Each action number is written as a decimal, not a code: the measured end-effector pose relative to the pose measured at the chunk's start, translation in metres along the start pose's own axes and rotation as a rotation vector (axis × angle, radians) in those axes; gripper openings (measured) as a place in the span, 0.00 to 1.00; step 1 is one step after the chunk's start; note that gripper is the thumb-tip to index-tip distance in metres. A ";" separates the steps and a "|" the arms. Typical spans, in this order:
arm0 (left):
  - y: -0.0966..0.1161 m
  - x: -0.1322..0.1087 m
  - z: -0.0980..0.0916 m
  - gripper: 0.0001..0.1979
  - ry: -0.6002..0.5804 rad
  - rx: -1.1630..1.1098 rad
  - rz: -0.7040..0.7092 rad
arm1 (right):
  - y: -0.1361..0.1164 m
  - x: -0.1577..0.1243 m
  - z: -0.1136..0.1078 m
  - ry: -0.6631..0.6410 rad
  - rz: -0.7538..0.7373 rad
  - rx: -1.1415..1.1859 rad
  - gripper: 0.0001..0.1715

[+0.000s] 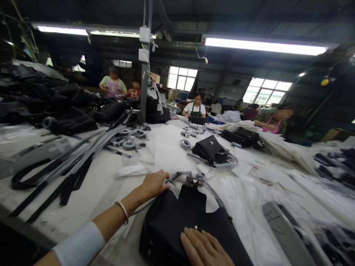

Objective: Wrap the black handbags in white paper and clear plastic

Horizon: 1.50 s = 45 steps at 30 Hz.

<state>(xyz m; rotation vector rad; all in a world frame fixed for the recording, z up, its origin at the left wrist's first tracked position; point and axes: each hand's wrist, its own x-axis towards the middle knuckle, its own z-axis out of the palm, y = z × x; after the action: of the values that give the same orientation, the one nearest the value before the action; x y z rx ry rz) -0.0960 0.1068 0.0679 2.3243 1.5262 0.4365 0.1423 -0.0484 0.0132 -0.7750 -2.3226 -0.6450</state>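
Note:
A black handbag (177, 221) lies on the white table in front of me, with a small metal clasp on its front. Its handle (206, 181) is wrapped in clear film and arches over the far side. My left hand (155, 183) has its fingers closed on the left part of this wrapped handle; the fingertips are partly hidden. Flat on the front of the bag, near the clasp, rests my right hand (206, 246), fingers stretched out. Beyond, a second black handbag (209, 149) lies with its wrapped handle toward me.
Long dark straps (69, 181) and a heap of black bags (63, 99) are on the left. Rolled wrapped straps (129, 144) lie farther back. White sheets (255, 221) and a grey wrapped piece (285, 229) spread at right. A post (144, 92) rises behind; several co-workers sit around.

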 end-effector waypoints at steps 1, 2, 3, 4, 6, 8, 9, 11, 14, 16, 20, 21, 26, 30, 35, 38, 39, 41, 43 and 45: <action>0.001 0.007 0.007 0.13 -0.045 0.035 0.039 | -0.005 -0.001 0.006 0.070 0.027 -0.041 0.22; 0.004 0.012 0.013 0.16 -0.092 0.072 0.075 | -0.010 0.000 0.009 0.112 0.054 -0.067 0.23; 0.007 0.016 0.018 0.18 -0.136 0.110 0.098 | -0.014 0.003 0.010 0.124 0.074 -0.078 0.25; 0.010 0.019 0.022 0.18 -0.176 0.146 0.107 | -0.016 0.006 0.010 0.118 0.086 -0.081 0.25; 0.015 0.024 0.027 0.16 -0.242 0.208 0.101 | -0.019 0.011 0.005 0.122 0.121 -0.081 0.27; 0.018 0.028 0.030 0.15 -0.292 0.242 0.095 | -0.019 0.013 0.001 0.140 0.149 -0.070 0.29; 0.018 0.031 0.031 0.15 -0.309 0.247 0.093 | -0.018 0.013 -0.001 0.135 0.146 -0.063 0.30; 0.018 0.036 0.033 0.14 -0.323 0.237 0.081 | -0.016 0.012 -0.004 0.069 0.106 -0.056 0.29; 0.013 0.042 0.032 0.14 -0.294 0.179 0.028 | -0.012 0.012 -0.009 -0.074 0.033 -0.047 0.32; 0.004 0.042 0.026 0.14 -0.230 0.137 -0.033 | -0.011 0.013 -0.015 -0.100 0.028 -0.006 0.35; -0.031 0.025 0.000 0.11 -0.050 0.117 -0.218 | 0.003 0.023 -0.036 -0.105 0.217 0.244 0.27; -0.039 0.018 -0.008 0.10 -0.011 0.126 -0.262 | 0.012 0.027 -0.041 -0.106 0.330 0.309 0.23; -0.035 0.007 -0.020 0.08 0.030 0.089 -0.127 | 0.092 0.061 -0.026 -0.191 0.789 0.402 0.19; 0.012 0.030 0.010 0.13 -0.167 0.045 0.136 | 0.147 0.083 0.027 -0.481 0.854 0.398 0.33; 0.050 0.062 0.050 0.23 -0.312 0.103 0.219 | 0.173 0.076 0.067 -0.619 0.888 0.539 0.21; 0.055 0.069 0.057 0.27 -0.335 0.131 0.207 | 0.182 0.063 0.071 -0.601 0.933 0.647 0.15; 0.055 0.070 0.056 0.27 -0.337 0.136 0.208 | 0.185 0.059 0.071 -0.591 0.954 0.683 0.14; 0.056 0.066 0.049 0.24 -0.339 0.141 0.238 | 0.190 0.051 0.073 -0.579 1.002 0.756 0.16; 0.058 0.058 0.038 0.18 -0.340 0.143 0.296 | 0.193 0.042 0.075 -0.586 1.044 0.827 0.19; 0.061 0.044 0.026 0.12 -0.333 0.145 0.397 | 0.193 0.035 0.077 -0.607 1.076 0.876 0.20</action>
<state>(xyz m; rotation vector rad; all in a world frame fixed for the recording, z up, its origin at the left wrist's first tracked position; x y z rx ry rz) -0.0183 0.1219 0.0736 2.6545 0.9734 0.0204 0.2169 0.1479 0.0307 -1.6301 -1.8686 1.1055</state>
